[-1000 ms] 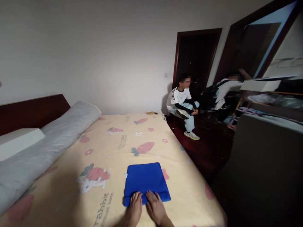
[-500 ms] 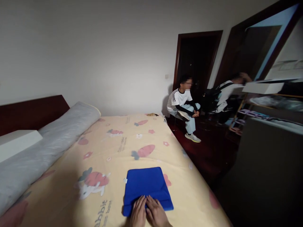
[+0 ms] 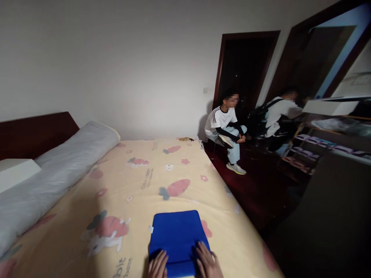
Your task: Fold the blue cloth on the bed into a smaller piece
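Note:
A folded blue cloth (image 3: 176, 237) lies flat on the cream bed sheet (image 3: 145, 181) printed with carrots and rabbits, near the front edge of the view. My left hand (image 3: 157, 265) rests palm down on the cloth's near left corner, fingers spread. On the near right corner my right hand (image 3: 208, 263) lies flat the same way. The two hands are apart, with bare blue cloth between them. Both wrists are cut off by the bottom of the view.
A long grey rolled bolster (image 3: 58, 173) lies along the dark headboard (image 3: 34, 133) at left, by a white box (image 3: 16, 173). A person (image 3: 227, 129) sits beyond the bed's far corner; another with a backpack (image 3: 278, 116) bends near shelves. Dark floor runs right of the bed.
My hands were side by side in the middle of the cloth's near edge; now they have slid apart to its two near corners. The view has shifted slightly.

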`<action>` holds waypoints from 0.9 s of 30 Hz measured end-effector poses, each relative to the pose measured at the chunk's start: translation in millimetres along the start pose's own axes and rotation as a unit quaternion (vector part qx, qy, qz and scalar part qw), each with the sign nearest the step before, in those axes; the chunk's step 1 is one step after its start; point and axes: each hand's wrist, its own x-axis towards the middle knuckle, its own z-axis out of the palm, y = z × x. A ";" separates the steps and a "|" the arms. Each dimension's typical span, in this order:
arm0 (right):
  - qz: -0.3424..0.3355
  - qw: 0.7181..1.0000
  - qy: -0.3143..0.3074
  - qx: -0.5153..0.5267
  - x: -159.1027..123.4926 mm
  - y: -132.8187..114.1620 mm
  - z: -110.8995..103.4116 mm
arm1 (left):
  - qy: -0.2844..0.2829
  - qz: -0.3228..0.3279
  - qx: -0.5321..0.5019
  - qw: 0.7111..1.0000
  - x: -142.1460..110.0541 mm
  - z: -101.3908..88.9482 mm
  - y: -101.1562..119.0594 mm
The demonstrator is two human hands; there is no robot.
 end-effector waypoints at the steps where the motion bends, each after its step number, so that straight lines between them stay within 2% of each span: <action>1: -0.025 0.999 -0.031 0.019 9.3 -17.5 2.1 | 0.006 0.029 -0.009 1.000 15.3 0.4 13.3; 4: -0.083 0.988 -0.116 0.058 34.0 -54.8 2.9 | 0.015 0.059 -0.016 0.998 51.8 -1.5 36.7; 6: -0.060 0.989 -0.124 0.050 39.0 -52.7 -1.0 | 0.005 0.047 -0.003 0.999 56.7 -6.5 30.1; 8: 0.008 0.996 -0.085 0.018 31.8 -27.3 -7.2 | -0.013 0.035 0.017 0.999 44.5 -14.9 7.5; 10: 0.066 0.997 -0.034 -0.020 15.9 10.8 -13.6 | -0.013 0.018 0.049 0.999 22.9 -25.0 -21.2; 12: 0.083 0.995 0.013 -0.051 -1.4 44.6 -17.9 | 0.011 -0.006 0.092 0.996 3.4 -33.9 -43.8; 14: 0.081 0.993 0.057 -0.065 -12.2 58.5 -18.8 | 0.025 -0.025 0.124 0.992 -3.8 -38.6 -50.9; 15: 0.073 0.993 0.069 -0.061 -13.2 55.5 -18.1 | 0.022 -0.026 0.128 0.991 -1.4 -38.8 -47.4; 17: 0.047 0.997 0.057 -0.033 -5.2 31.1 -15.1 | 0.001 -0.016 0.110 0.994 14.2 -34.7 -28.1; 20: -0.008 0.998 -0.040 0.046 23.6 -26.9 -10.4 | -0.035 0.004 0.028 0.999 49.1 -21.3 12.6; 22: -0.044 0.988 -0.117 0.090 41.8 -54.7 -10.1 | -0.075 0.000 -0.034 0.997 65.3 -13.4 28.6; 24: -0.035 0.982 -0.157 0.099 50.5 -57.9 -13.7 | -0.127 -0.026 -0.075 0.989 67.3 -11.0 25.5; 25: -0.008 0.984 -0.153 0.089 50.1 -49.2 -16.8 | -0.152 -0.044 -0.085 0.984 62.3 -12.2 16.9; 27: 0.065 0.991 -0.109 0.049 40.1 -16.0 -24.7 | -0.184 -0.088 -0.085 0.975 43.2 -18.3 -9.7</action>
